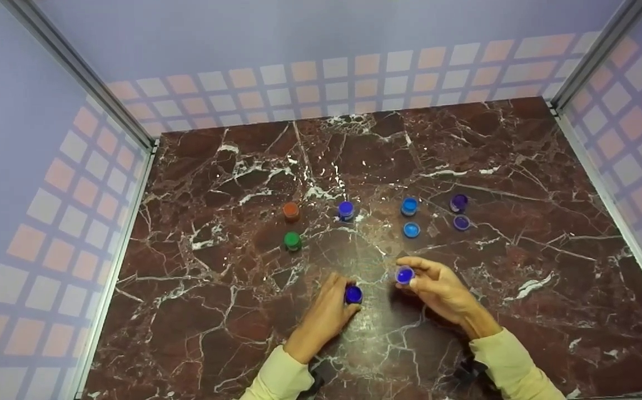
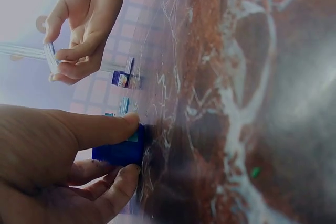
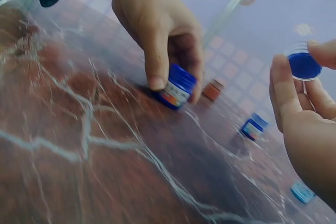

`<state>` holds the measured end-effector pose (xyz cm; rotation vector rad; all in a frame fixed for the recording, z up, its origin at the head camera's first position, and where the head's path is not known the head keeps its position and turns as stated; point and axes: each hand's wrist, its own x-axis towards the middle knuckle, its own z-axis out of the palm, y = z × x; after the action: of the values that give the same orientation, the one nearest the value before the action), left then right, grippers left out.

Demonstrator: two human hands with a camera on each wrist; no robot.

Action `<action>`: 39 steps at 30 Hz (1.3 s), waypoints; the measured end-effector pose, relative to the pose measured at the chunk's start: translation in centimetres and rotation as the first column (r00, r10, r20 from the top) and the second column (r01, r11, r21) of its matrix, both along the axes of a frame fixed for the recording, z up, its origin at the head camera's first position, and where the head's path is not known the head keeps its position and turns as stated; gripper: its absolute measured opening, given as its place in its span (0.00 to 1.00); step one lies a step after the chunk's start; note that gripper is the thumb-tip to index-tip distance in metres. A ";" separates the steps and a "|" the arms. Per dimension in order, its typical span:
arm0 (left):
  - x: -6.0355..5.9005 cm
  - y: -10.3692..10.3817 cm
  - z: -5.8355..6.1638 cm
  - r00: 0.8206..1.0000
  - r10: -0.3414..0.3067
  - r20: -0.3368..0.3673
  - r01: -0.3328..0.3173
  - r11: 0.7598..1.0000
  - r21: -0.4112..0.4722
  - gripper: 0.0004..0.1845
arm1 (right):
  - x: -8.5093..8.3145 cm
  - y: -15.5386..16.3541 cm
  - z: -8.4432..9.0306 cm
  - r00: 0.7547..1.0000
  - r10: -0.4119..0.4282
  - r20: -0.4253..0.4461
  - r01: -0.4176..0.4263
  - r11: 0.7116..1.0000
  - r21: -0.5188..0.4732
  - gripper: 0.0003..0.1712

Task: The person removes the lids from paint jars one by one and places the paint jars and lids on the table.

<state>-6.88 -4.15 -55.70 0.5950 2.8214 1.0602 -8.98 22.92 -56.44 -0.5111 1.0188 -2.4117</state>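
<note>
A small dark blue jar stands on the marble table near the front. My left hand grips it from the left, with thumb and fingers round its sides. In the right wrist view the same jar sits tilted under the left hand. Just to the right, my right hand pinches the jar's round blue lid and holds it above the table, inner side up. The left wrist view shows the jar against the table and the lid edge-on.
Further back stand an orange jar, a green jar, a blue-violet jar, an open light blue jar with its lid, and an open purple jar with its lid. Walls enclose three sides.
</note>
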 end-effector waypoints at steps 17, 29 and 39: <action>-0.8 1.3 0.4 0.999 -0.024 0.029 0.024 1.000 0.017 0.16 | 0.5 3.3 0.6 0.955 -0.074 -0.286 0.193 0.889 0.414 0.25; -1.9 3.6 0.4 0.996 -0.090 0.025 0.090 0.996 -0.012 0.17 | 1.1 4.9 0.9 0.923 -0.106 -0.369 0.313 0.767 0.561 0.21; -3.4 6.4 0.8 0.991 -0.127 0.047 0.130 0.989 -0.074 0.19 | 1.6 5.7 0.5 0.924 -0.145 -0.354 0.350 0.694 0.629 0.16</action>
<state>-10.28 2.24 -54.89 0.7270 2.7313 0.9270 -7.43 28.65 -55.95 -0.4574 2.1100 -1.9663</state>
